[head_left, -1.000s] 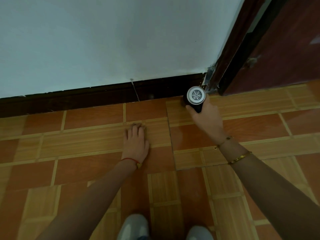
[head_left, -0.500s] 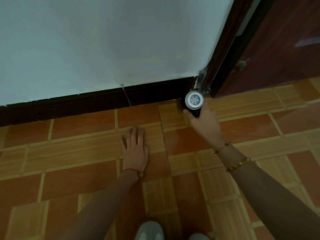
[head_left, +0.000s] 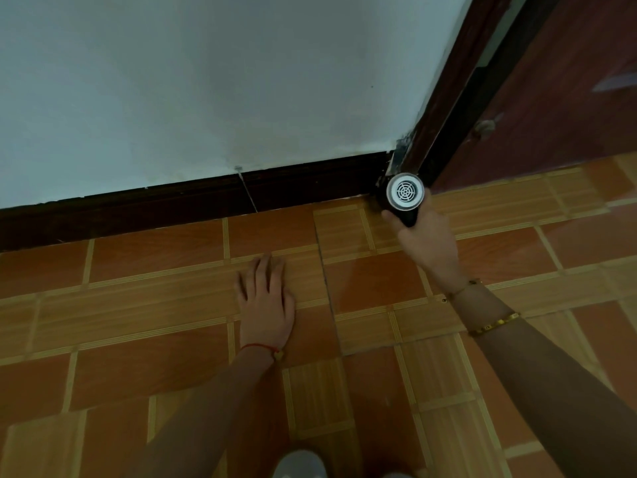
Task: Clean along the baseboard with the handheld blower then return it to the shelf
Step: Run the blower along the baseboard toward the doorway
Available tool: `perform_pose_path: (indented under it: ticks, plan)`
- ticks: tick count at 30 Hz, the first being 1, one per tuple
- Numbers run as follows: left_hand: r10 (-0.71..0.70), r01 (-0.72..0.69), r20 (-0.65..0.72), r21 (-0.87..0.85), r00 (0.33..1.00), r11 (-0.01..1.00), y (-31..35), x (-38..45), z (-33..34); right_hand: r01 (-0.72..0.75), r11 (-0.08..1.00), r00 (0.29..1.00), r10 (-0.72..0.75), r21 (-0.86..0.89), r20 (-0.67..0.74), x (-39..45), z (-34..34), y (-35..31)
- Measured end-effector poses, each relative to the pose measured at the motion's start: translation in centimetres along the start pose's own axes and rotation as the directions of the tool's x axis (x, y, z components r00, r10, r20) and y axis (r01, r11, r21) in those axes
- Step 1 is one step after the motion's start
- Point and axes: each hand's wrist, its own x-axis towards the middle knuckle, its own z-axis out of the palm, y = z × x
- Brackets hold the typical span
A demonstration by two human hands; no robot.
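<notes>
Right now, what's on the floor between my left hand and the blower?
Only bare tile floor, crossed by a dark seam; the head view shows nothing lying between the flat left hand and the blower.

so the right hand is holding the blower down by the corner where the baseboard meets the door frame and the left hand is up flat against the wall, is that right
Not quite. The left hand lies flat on the tiled floor, not against the wall, as the head view shows. The rest holds: the right hand grips the blower by the corner where the baseboard meets the door frame.

The blower (head_left: 404, 198) nozzle is hidden behind its own body.
</notes>
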Motion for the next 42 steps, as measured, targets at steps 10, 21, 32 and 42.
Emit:
perform_pose_path:
  ticks: [10, 21, 32, 42]
  plan:
    - [-0.002, 0.002, 0.012, -0.015, 1.000, 1.000, -0.1, 0.0, -0.2, -0.085, 0.990, 0.983, 0.102, 0.114, -0.154, 1.1, -0.8, 1.4]
    - [0.001, -0.001, -0.006, -0.013, 1.000, 1.000, 0.1, 0.0, -0.2, -0.074, 0.984, 0.990, 0.093, 0.163, -0.109, 1.0, 0.2, 1.0]
    - [0.004, -0.004, -0.010, -0.010, 1.000, 1.000, 0.1, 0.0, -0.3, -0.104, 0.979, 0.977, 0.133, 0.174, -0.168, 0.0, -1.1, 1.6]
    - [0.010, -0.010, -0.009, 0.000, 1.000, 1.000, 0.0, -0.1, -0.2, -0.173, 0.985, 0.981, 0.173, 0.011, -0.089, -0.7, -3.8, 3.5]
